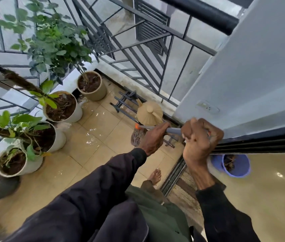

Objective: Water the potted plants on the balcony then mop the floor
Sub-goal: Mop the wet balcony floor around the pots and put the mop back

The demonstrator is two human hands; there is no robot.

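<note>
The mop (pixel 174 131) is slanting down to the wet floor (pixel 89 154), its head beside the tan watering can (pixel 149 112). The left hand (pixel 153 137) and right hand (pixel 199 138) are both gripping its handle. Potted plants (pixel 62 106) are standing along the railing (pixel 138 55).
</note>
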